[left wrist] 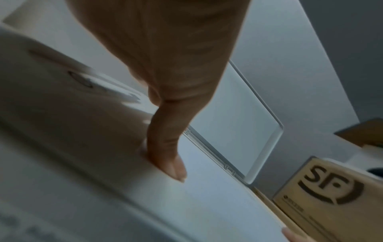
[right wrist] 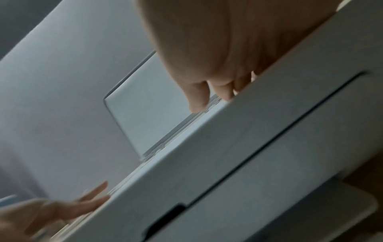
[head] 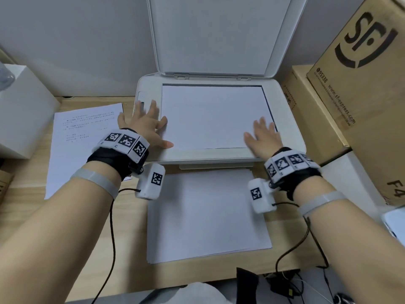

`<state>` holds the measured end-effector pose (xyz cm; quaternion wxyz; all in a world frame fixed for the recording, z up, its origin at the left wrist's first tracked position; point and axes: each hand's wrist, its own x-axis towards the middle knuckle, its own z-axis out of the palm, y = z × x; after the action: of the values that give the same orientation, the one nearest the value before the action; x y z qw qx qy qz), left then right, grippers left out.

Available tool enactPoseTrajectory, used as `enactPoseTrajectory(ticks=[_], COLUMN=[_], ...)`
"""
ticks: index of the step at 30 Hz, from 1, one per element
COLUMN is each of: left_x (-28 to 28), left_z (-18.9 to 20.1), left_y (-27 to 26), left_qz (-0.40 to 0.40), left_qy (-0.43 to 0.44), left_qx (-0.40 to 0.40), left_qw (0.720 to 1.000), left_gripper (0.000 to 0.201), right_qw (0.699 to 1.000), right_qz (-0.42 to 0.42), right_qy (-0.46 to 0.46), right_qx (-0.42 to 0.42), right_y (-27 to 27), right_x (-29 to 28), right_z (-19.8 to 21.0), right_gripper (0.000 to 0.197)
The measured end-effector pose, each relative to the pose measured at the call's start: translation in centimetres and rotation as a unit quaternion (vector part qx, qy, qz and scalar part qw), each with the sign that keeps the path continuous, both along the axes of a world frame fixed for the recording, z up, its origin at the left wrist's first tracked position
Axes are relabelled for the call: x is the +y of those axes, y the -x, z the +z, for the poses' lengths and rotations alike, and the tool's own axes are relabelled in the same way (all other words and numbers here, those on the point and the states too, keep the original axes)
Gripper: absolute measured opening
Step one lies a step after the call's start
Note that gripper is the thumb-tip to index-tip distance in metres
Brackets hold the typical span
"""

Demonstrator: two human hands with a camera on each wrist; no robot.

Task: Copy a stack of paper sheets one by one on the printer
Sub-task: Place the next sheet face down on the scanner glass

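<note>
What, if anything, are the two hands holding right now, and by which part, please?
Nothing is gripped. Both hands lie flat with straight fingers on the sheet on the printer glass: the left hand at its left edge, the right hand at its near right corner.

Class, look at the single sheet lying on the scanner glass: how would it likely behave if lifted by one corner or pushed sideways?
The sheet looks thin, so it would probably droop. It lies flat on smooth glass, so a sideways push from the left hand or right hand would likely slide it. It appears very light.
</note>
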<state>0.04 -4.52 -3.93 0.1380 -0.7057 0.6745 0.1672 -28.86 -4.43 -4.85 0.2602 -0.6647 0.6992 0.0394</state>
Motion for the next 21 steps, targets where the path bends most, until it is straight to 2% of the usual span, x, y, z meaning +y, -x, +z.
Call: enactPoseTrajectory(ticks=[2, 4, 6, 9, 12, 16, 18, 19, 20, 21], left_x=[-0.1, -0.3, -0.3, -0.3, -0.3, -0.4, -0.7, -0.9, -1.1, -1.2], left_z=[0.2, 0.4, 0.7, 1.0, 0.9, 1.2, 1.4, 1.4, 1.3, 1.2], left_y=[0.1, 0.3, 0.5, 0.5, 0.2, 0.3, 0.4, 0.4, 0.4, 0.3], left_qz=[-0.025, -0.041, -0.055, -0.064, -0.054, -0.076, -0.085, -0.083, -0.078, -0.074], left_qy=[-0.004, -0.012, -0.021, -0.028, -0.027, -0.019, -0.022, -0.023, -0.022, -0.020], left_qx=[-0.029, -0.049, -0.065, -0.070, -0.051, -0.057, -0.063, -0.060, -0.053, -0.047], left_qw=[0.999, 0.998, 0.996, 0.995, 0.997, 0.995, 0.994, 0.994, 0.995, 0.996], left_gripper=[0.082, 0.085, 0.085, 0.084, 0.087, 0.087, 0.090, 0.093, 0.095, 0.096], right_qw=[0.999, 0.998, 0.999, 0.987, 0.976, 0.987, 0.997, 0.998, 0.992, 0.984], right_qz=[-0.053, -0.053, 0.015, 0.155, 0.210, 0.144, 0.052, 0.002, -0.051, -0.074], right_qy=[0.001, 0.016, 0.029, -0.011, -0.056, -0.067, -0.055, -0.049, -0.061, -0.028], right_qx=[0.002, 0.004, -0.025, -0.043, -0.028, -0.014, -0.016, -0.035, -0.096, -0.158], right_y=[0.2, -1.8, -5.2, -11.2, -14.6, -12.5, -9.5, -8.0, -7.1, -6.3], right_x=[-0.8, -1.4, -1.7, -2.0, -2.7, -3.8, -4.8, -5.3, -5.5, -5.8], right_z=[0.1, 0.3, 0.5, 0.6, 0.5, 0.5, 0.8, 0.8, 1.4, 1.4], right_gripper=[0.067, 0.070, 0.069, 0.063, 0.055, 0.052, 0.052, 0.051, 0.047, 0.040])
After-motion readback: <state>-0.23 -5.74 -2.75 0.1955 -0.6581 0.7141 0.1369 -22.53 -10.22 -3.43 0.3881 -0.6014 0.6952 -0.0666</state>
